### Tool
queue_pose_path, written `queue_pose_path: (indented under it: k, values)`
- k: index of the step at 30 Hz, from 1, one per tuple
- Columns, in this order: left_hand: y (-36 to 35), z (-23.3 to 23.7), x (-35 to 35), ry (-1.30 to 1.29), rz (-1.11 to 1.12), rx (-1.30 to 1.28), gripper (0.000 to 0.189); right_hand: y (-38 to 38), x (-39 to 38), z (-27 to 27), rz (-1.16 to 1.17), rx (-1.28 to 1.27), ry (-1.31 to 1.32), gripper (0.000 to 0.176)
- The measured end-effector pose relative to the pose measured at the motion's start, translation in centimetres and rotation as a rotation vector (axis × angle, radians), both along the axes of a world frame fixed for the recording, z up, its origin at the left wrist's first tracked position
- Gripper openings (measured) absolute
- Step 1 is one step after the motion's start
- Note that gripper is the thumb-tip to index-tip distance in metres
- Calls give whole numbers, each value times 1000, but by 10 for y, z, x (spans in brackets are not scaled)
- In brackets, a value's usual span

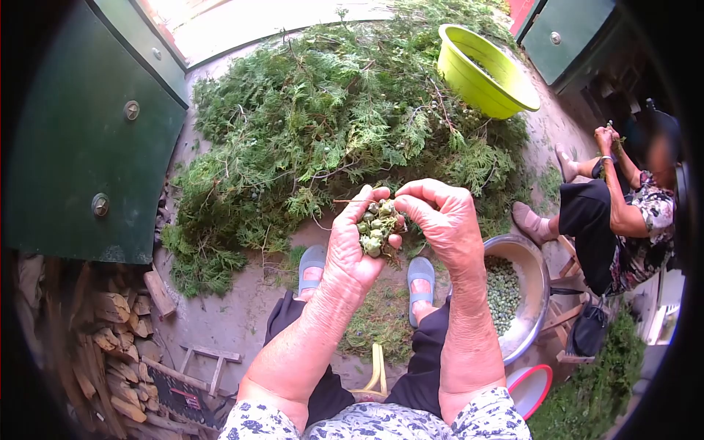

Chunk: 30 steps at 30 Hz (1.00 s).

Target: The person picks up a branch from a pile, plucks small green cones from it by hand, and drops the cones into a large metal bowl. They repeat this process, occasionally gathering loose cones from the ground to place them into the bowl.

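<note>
My left hand (pixel 346 249) is curled around a bunch of green cones (pixel 375 229), small and knobbly, with bits of leaf among them. A thin brown twig sticks out past the thumb. My right hand (pixel 447 224) is beside it, thumb and finger pinched together at the bunch's right edge; what lies between those fingertips is too small to make out. Below the right forearm, a metal basin (pixel 541 286) holds many loose green cones (pixel 501 293). Both hands are held above the ground in front of a large heap of cut evergreen branches (pixel 323 132).
A yellow-green tub (pixel 506 95) leans on the heap's right side. At right another person (pixel 623 198) sits holding a sprig. A red-rimmed bowl (pixel 529 389) stands near my right elbow. Split firewood (pixel 121 330) and a wooden stool frame (pixel 213 363) are at left, below green doors (pixel 95 139).
</note>
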State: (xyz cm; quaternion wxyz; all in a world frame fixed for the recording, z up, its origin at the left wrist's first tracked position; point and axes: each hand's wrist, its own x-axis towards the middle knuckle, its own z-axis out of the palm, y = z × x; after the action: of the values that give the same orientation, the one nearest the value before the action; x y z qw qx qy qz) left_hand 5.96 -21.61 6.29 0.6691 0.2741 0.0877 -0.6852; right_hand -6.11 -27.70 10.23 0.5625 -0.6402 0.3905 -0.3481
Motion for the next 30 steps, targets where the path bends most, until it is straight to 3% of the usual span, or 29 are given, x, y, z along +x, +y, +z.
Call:
queue_pose_path:
  k: [6,10,14,16,18,20,22,24,26,28,30]
  values:
    - [-1,-6,0,25,23,-23,22,6,7,4,64,85,105,13]
    - [0,-3,-1,-8,13,-6,23,3,4,-1,26,70,23,11]
    - [0,-1,1,-2,-6,-27,24,-5,-4,5,57,334,-202,13]
    - [0,0,1,3,2,-6,25,-2,-1,6,55,627,-743,12]
    - [-1,0,0,-17,4,18,25,-1,-1,1,27,648,-794,10]
    - [0,2,1,-30,0,26,24,-3,-2,-5,139,555,-710,12]
    - [1,-1,2,-45,-5,34,23,1,-4,3,152,465,-418,14]
    - [2,-10,4,27,-15,-65,19,5,6,-1,145,-134,-110,10]
    - [-3,-4,-2,-16,15,-13,20,13,10,7,137,-6,-10,11]
    - [-4,-1,-7,-58,45,37,22,13,13,3,88,-431,282,13]
    - [-3,-1,-9,-51,57,29,21,12,13,-2,105,-386,270,15]
